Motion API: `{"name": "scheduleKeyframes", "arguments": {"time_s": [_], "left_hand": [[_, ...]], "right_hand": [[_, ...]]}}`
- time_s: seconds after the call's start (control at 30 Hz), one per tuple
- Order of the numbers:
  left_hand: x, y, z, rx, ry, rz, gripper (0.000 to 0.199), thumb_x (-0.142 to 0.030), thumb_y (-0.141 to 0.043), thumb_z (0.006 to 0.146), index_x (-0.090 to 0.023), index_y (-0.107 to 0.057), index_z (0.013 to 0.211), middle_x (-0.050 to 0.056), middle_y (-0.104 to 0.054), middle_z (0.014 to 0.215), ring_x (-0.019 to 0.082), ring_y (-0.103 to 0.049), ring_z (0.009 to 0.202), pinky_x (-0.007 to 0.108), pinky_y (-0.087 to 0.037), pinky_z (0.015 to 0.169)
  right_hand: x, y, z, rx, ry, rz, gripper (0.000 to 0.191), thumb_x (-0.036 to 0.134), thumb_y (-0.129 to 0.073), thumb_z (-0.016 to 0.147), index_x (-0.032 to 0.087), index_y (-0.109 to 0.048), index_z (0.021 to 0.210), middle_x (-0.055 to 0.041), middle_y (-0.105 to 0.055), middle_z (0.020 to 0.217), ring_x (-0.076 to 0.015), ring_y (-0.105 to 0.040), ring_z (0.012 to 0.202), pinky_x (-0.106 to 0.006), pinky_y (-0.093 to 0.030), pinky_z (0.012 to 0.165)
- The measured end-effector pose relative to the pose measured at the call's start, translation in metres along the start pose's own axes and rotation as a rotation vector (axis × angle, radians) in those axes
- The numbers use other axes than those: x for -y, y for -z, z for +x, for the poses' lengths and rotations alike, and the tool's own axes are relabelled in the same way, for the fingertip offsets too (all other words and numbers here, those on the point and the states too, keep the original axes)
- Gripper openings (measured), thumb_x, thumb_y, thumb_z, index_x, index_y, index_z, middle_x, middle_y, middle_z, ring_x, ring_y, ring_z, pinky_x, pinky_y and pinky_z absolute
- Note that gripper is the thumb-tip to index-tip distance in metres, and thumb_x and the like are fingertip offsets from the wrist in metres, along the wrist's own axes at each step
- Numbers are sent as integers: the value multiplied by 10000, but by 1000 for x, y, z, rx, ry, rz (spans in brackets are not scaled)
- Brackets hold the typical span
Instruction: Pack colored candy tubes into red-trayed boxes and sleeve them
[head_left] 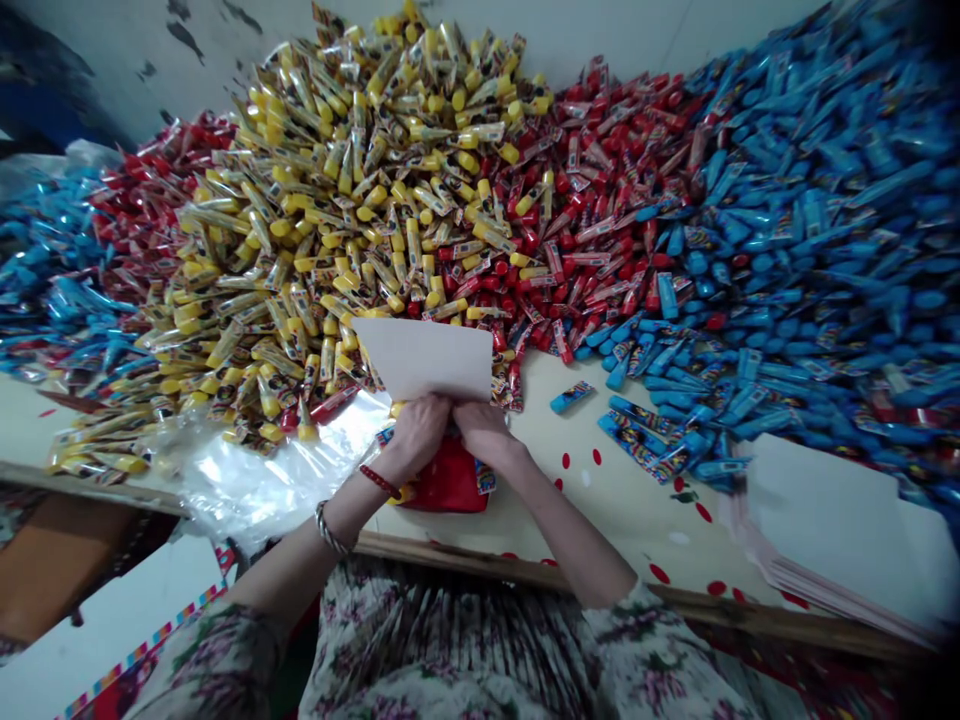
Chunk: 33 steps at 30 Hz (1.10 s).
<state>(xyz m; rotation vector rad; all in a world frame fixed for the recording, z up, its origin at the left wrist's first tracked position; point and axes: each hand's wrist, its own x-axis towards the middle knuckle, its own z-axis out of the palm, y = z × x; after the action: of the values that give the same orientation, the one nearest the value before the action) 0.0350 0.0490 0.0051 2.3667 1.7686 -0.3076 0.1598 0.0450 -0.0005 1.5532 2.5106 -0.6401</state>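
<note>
Firstly, head view. Left hand (421, 432): fingers curled in, knuckles uppermost, set against the lower edge of a white panel (431, 360); a red beaded bracelet (380, 481) and a twisted bangle (330, 530) are worn on that arm. Right hand (481, 428): held just beside the left, fingers likewise bent narrow at the same edge. The fingertips of both are hidden, and whether anything is pinched cannot be told.

White panel: flat, matte, stiff-looking, raised beyond the hands. Red object (450, 482): smooth, rounded at the corners, placed under the wrists near the table's front edge; its upper part is covered, and any join to the panel cannot be made out. Small printed packets are partly seen at its sides.

Clear plastic (262, 465): glossy, crumpled, laid to the left. Yellow-capped tubes (352, 180), red tubes (592, 200) and blue tubes (810, 200): slim, shiny, heaped along the back; the blue heap is cut off at right and blurred. White sheets (832, 520): stacked at right, corner lost in shadow. Table (622, 530): pale, red-spotted, wood-edged.
</note>
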Motion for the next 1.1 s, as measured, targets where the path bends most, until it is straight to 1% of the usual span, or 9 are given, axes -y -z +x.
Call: {"name": "scheduleKeyframes", "arguments": {"time_s": [0.07, 0.17, 0.3, 0.43, 0.57, 0.7, 0.77, 0.9, 1.1], "left_hand": [[2, 2, -10, -53, 46, -51, 272, -126, -349, 898, -110, -536, 1096, 150, -617, 1056, 247, -616, 980, 346, -484, 815], [15, 14, -30, -212, 101, -319, 330, -203, -439, 881, -110, -444, 1198, 138, -570, 1110, 228, -568, 1041, 335, -466, 879], [26, 22, -53, -336, 100, -880, 320, -286, -359, 921, -191, -418, 1221, 55, -563, 1052, 140, -556, 952, 254, -466, 850], [18, -7, -52, -513, 16, -1140, 262, -321, -500, 861, -186, -510, 1085, 40, -589, 964, 145, -563, 856, 274, -480, 789], [13, -44, -44, -663, 13, -907, 140, -201, -573, 797, -193, -611, 932, 47, -609, 982, 178, -577, 928, 333, -469, 852], [20, -58, -49, -612, -31, -648, 190, -145, -532, 825, -208, -650, 960, 60, -638, 1015, 191, -601, 936, 341, -482, 832], [26, -57, -52, -554, -67, -511, 224, -122, -521, 831, -209, -655, 989, 71, -654, 1039, 212, -603, 961, 374, -475, 852], [36, -49, -51, -373, -195, -339, 300, -48, -491, 811, -197, -640, 1025, 74, -663, 1064, 209, -605, 971, 364, -478, 859], [48, -47, -52, -270, -328, -247, 325, -24, -490, 790, -198, -614, 1035, 80, -655, 1090, 193, -607, 982, 340, -488, 864]], "right_hand": [[-2, -5, -7, -96, 28, 34, 459, 59, -401, 872, 152, -474, 1316, -133, -611, 1219, -231, -588, 1110, -319, -448, 908], [-9, -15, -22, -363, 26, 176, 508, 209, -487, 907, 215, -357, 1398, -92, -548, 1308, -208, -547, 1157, -295, -453, 914], [-15, -33, -30, -648, -114, 338, 292, 368, -412, 961, 212, -591, 1130, -75, -622, 1101, -183, -578, 1043, -296, -457, 908], [-15, -55, -27, -682, -8, 302, 206, 323, -496, 926, 181, -644, 929, -87, -593, 1037, -206, -553, 1037, -336, -475, 904], [-21, -66, -38, -518, 125, 203, 248, 178, -559, 871, 164, -594, 1116, -117, -507, 1234, -228, -494, 1166, -376, -462, 969], [-26, -62, -58, -351, 199, 37, 476, -32, -426, 833, 190, -516, 1245, -82, -561, 1170, -188, -551, 1081, -338, -478, 935], [-25, -57, -62, -324, 199, 4, 402, 5, -412, 871, 182, -531, 1212, -78, -592, 1110, -184, -571, 1039, -315, -494, 886], [-19, -49, -55, -357, 84, 69, 200, 243, -419, 960, 169, -564, 1075, -76, -619, 1000, -175, -614, 908, -274, -512, 749], [-9, -66, -29, -540, -23, 299, 165, 219, -385, 969, 171, -542, 957, -68, -567, 996, -156, -598, 878, -285, -500, 774]]}}
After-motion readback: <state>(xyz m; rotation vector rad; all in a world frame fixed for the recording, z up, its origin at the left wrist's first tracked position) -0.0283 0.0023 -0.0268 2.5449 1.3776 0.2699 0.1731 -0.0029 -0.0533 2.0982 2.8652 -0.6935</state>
